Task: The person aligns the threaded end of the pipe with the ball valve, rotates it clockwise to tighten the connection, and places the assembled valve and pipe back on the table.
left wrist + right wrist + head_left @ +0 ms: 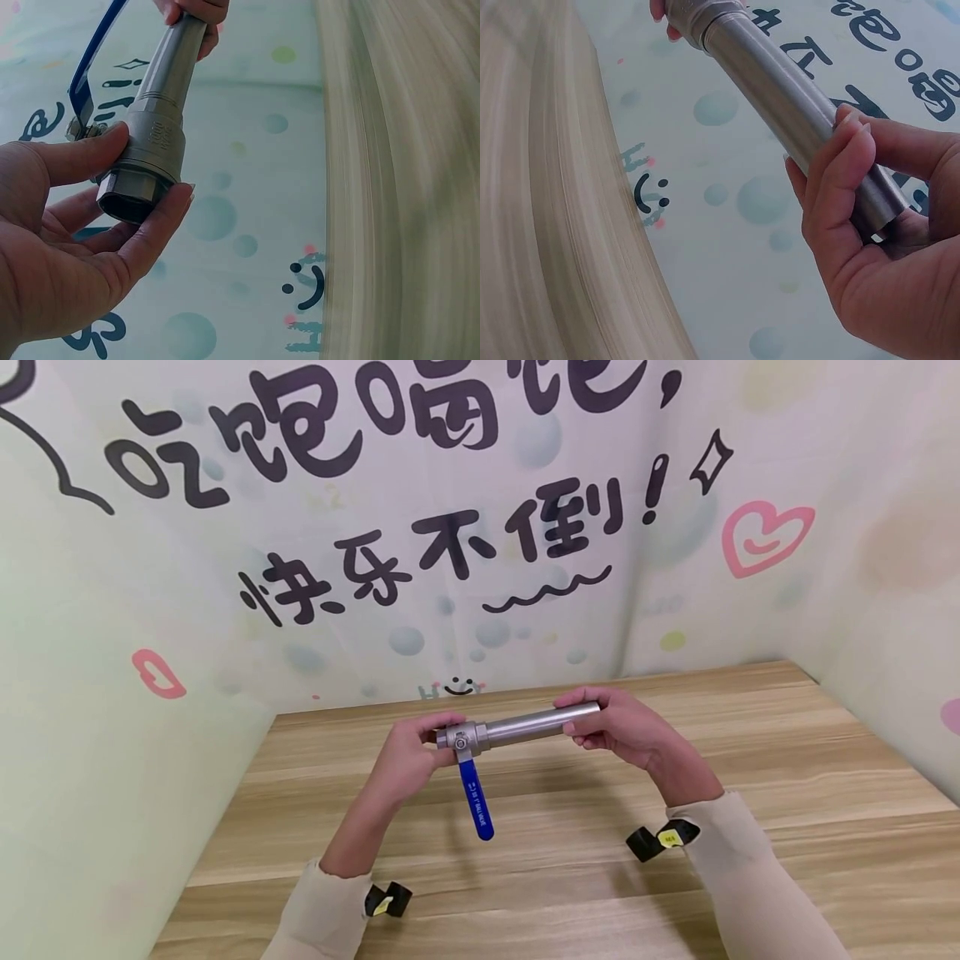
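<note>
A steel ball valve (472, 737) with a blue lever handle (477, 802) is joined to a straight metal pipe (525, 727); both are held above the table. My left hand (405, 756) grips the valve body at its free end, thumb on one side and fingers on the other. In the left wrist view the hexagonal open end of the ball valve (142, 169) faces the palm. My right hand (622, 727) holds the far end of the pipe, its fingers and thumb curled round it in the right wrist view (870, 202). The lever hangs down toward me.
Below lies a wood-grain table (525, 877). A white printed cloth (420, 635) with dark lettering stands behind the table's back edge, with more cloth at both sides. Small black devices with yellow labels (670, 837) are strapped to both sleeves.
</note>
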Demonstrator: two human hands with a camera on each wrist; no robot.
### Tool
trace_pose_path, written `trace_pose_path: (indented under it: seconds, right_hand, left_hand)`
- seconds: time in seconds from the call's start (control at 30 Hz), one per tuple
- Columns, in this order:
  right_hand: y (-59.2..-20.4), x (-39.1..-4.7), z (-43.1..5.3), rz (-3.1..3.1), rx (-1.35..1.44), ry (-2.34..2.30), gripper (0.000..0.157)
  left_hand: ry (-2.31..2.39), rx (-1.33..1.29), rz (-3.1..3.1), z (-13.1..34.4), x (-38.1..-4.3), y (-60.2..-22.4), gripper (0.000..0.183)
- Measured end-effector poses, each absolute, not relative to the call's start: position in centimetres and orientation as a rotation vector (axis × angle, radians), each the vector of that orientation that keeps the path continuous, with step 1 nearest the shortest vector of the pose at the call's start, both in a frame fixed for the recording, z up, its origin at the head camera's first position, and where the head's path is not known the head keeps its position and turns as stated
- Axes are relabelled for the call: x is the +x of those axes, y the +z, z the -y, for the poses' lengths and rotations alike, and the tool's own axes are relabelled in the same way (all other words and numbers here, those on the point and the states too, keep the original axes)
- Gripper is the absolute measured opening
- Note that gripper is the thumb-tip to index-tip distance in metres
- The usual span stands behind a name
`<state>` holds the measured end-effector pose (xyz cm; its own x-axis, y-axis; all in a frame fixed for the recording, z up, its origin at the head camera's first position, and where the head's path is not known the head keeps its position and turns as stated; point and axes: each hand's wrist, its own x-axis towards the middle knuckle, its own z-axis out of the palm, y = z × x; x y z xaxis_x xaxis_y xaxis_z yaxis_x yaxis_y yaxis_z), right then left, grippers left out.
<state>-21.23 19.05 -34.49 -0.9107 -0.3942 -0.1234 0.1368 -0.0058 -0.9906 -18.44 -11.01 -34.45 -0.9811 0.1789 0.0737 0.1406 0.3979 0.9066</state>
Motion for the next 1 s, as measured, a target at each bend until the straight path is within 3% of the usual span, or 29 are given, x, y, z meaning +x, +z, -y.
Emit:
trace_pose_path:
  seconds: [0.7, 1.0]
  right_hand:
    - [-34.68, -21.38, -19.12, -1.932, -0.25, -1.97, 0.014]
    - [-34.46, -21.3, -19.18, -1.868, -0.221, -1.989, 0.021]
  left_hand:
    - [1.703, 0.313, -2.57, 10.95, -18.3, -34.24, 0.044]
    - [1.699, 0.309, -2.571, 10.84, -18.06, -33.97, 0.045]
